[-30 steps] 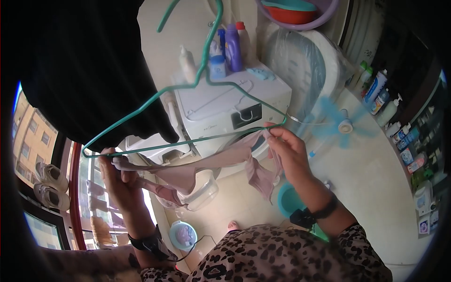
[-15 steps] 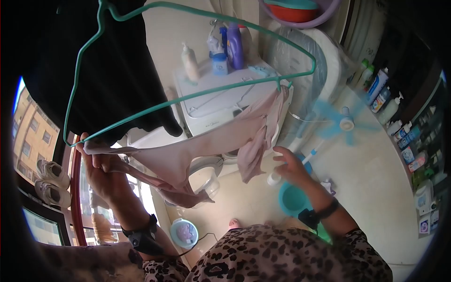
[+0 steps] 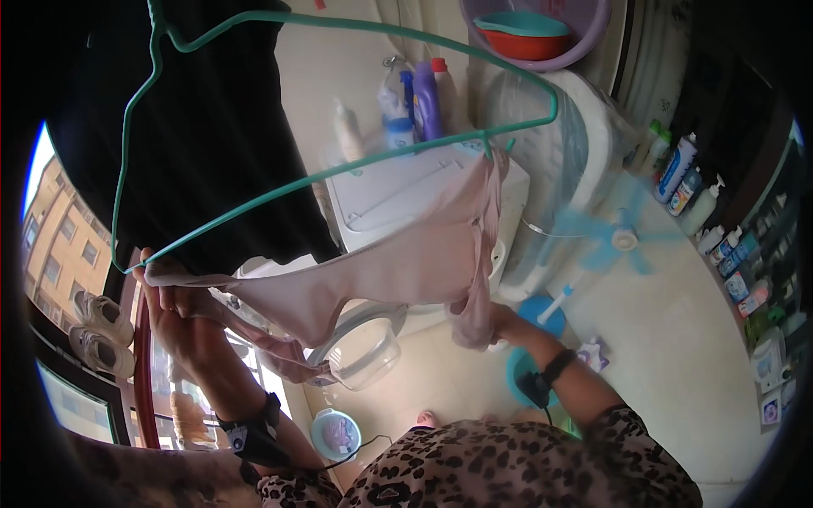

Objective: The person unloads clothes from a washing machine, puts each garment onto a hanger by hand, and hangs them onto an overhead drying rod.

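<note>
A green hanger [image 3: 339, 162] is held up, tilted, with its right end higher. A pale pink garment [image 3: 398, 254] hangs below its bottom bar, caught near the bar's right part. My left hand [image 3: 174, 309] pinches the garment's left end against the hanger's lower left corner. My right hand [image 3: 508, 326] is at the garment's lower right end; its fingertips are partly hidden behind the cloth and appear closed on it.
Black clothing [image 3: 220, 144] hangs at the left. Behind the hanger stand a white washing machine [image 3: 381, 195] and detergent bottles [image 3: 428, 102]. A blue fan [image 3: 624, 239] is at the right, near shelved bottles [image 3: 677, 165]. Basins [image 3: 336, 433] stand on the floor.
The hanger's right side has risen and tilted, and the garment now hangs from it there. My right hand let go of the upper edge, dropped open, then moved to the garment's lower right end.
</note>
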Demonstrator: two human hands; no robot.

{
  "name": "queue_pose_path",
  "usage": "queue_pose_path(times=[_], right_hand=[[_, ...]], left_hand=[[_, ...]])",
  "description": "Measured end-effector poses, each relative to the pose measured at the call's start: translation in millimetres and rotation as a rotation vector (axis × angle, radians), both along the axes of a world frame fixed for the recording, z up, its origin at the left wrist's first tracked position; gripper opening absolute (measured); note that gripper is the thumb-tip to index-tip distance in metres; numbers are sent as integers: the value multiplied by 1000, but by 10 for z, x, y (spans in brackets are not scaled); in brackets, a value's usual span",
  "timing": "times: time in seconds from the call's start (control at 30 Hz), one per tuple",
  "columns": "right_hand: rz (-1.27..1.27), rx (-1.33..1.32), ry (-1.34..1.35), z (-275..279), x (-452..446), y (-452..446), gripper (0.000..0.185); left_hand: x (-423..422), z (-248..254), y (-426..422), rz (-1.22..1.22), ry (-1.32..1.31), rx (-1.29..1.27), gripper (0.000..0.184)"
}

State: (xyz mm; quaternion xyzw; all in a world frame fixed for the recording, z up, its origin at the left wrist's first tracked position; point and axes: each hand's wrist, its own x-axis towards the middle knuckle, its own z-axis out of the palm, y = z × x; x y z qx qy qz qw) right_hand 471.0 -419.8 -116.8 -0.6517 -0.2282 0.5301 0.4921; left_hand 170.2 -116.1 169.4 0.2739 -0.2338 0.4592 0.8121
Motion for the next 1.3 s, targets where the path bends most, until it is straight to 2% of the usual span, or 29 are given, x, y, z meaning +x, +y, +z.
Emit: queue_pose_path(times=[0.1,0.13,0.2,0.3,0.4,0.5,0.6,0.63,0.67,0.73,0.83,0.9,1.0,1.07,1.1,1.2,1.27,1.3], right_hand=[[145,10,-184,109,-396,-10,37],[166,-68,-407,267,-515,2,35],[366,182,-1140,289,-526,-40,30],[243,17,-742,61,-256,-228,27],[-222,453,274,354,-102,-542,30],[-508,774,609,1358,-486,-399,40],[-448,848,700,1574,-678,-266,48],[-358,943,523,1557,-720,-205,50],[-323,876,379,1605,-748,-184,49],[-243,826,-125,1713,-764,-79,47],[-291,689,-709,2018,-790,23,43],[-329,765,-872,1983,-655,127,43],[-468,975,-955,2094,-562,226,36],[-539,1136,-808,2080,-458,272,34],[-604,1130,-956,2064,-402,279,35],[-469,876,-1265,2051,-243,81,37],[-735,1171,-966,2293,-149,314,39],[-708,929,-1215,2231,-1,283,41]], left_hand=[[-47,39,-46,53,33,-137,36],[-73,32,-13,73,38,-80,35],[-145,-16,97,109,52,34,34],[-261,-50,163,240,91,109,34],[-321,-55,129,325,103,22,33],[-312,-60,16,388,146,-45,34],[-260,-41,-61,395,168,-114,30],[-218,22,-182,412,196,-165,29],[-189,59,-258,429,226,-218,30],[-183,45,-276,346,177,-185,30],[-195,20,-325,294,120,-168,31],[-270,-33,-313,286,124,-144,32],[-411,-54,-274,271,91,-161,35],[-488,-64,-256,277,77,-157,36],[-532,-121,-186,236,69,-49,35],[-640,-282,-47,137,23,166,37],[-650,-311,-82,183,36,165,37],[-674,-327,-111,195,43,115,37]])
